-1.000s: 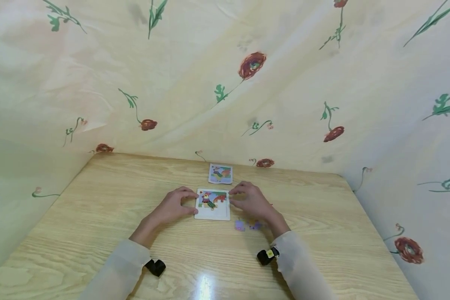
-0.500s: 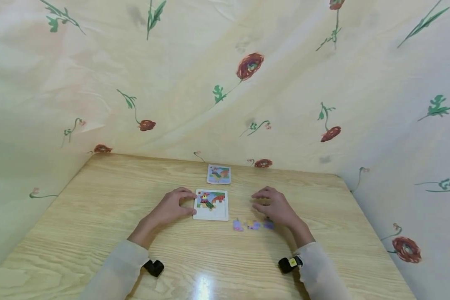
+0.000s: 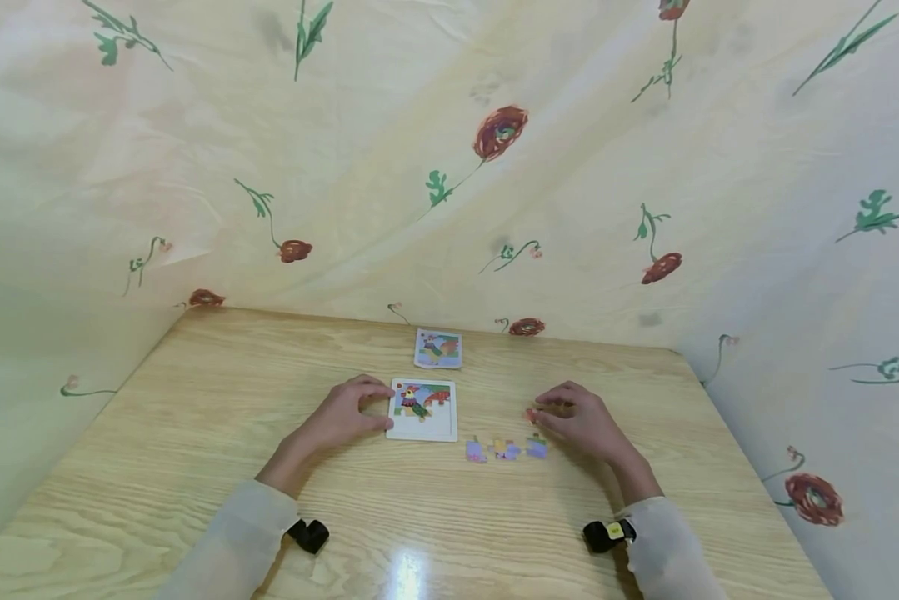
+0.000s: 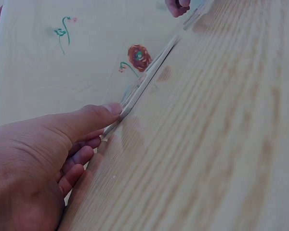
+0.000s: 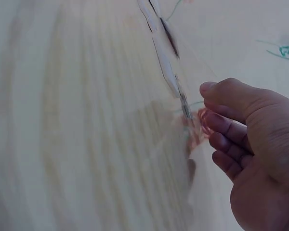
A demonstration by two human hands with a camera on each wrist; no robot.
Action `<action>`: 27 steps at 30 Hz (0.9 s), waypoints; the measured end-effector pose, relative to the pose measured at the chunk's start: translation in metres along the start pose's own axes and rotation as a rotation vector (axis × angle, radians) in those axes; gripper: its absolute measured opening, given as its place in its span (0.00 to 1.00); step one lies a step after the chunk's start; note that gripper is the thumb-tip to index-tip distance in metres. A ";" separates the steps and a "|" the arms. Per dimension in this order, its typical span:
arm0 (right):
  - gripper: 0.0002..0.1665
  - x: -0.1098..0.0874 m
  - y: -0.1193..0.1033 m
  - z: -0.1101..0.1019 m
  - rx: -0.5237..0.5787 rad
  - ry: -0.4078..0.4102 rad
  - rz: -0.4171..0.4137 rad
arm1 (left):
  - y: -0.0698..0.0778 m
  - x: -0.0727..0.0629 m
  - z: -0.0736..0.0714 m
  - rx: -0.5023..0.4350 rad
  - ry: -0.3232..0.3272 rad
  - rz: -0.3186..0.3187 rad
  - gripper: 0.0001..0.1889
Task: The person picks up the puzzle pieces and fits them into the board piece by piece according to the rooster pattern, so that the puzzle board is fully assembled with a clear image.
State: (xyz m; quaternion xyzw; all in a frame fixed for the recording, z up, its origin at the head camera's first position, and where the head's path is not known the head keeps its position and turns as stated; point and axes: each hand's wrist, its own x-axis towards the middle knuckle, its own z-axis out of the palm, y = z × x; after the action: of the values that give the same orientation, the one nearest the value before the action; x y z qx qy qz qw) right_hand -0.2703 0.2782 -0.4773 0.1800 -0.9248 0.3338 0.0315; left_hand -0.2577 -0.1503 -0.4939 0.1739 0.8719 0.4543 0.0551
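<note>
A white-framed jigsaw puzzle board [image 3: 434, 432] lies on the table, its upper part filled with a colourful bird picture and its lower part white. My left hand [image 3: 344, 412] holds the board's left edge, fingertips near the upper corner and thumb near the lower one. In the left wrist view the thumb [image 4: 103, 114] presses on that edge. To the board's right, my right hand [image 3: 587, 421] has its thumb tip right at a small red puzzle piece [image 3: 531, 414]. Its fingers are loosely bent, with a gap between index finger and thumb.
A purple piece [image 3: 475, 451], a yellow-and-purple piece [image 3: 505, 450] and a purple-and-green piece [image 3: 536, 447] lie in a row below the red one. Behind the board lies a picture card [image 3: 438, 349] of the same bird. Flowered cloth [image 3: 359, 167] surrounds the wooden table [image 3: 419, 508].
My right hand has left the board's right edge and moved right to the red piece, uncovering the row of pieces. My left hand stays on the board.
</note>
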 end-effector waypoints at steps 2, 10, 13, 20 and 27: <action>0.12 -0.002 0.003 -0.001 0.003 -0.005 0.001 | 0.000 0.000 0.000 -0.002 -0.001 -0.001 0.25; 0.12 -0.005 0.011 -0.004 0.022 -0.044 0.034 | 0.000 0.000 0.001 -0.001 -0.001 0.004 0.25; 0.13 -0.005 0.012 -0.005 0.033 -0.062 0.036 | -0.001 0.000 0.001 0.000 -0.001 0.001 0.25; 0.13 -0.003 0.014 -0.007 0.042 -0.088 0.033 | -0.001 0.000 0.000 0.001 -0.002 -0.001 0.25; 0.11 -0.004 0.011 -0.007 0.030 -0.076 0.029 | 0.000 0.000 0.000 -0.004 -0.001 -0.002 0.25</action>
State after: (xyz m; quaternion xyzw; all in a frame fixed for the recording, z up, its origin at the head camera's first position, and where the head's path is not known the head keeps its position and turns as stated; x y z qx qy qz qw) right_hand -0.2713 0.2917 -0.4791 0.1795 -0.9227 0.3409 -0.0114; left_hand -0.2574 -0.1500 -0.4943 0.1731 0.8713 0.4558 0.0562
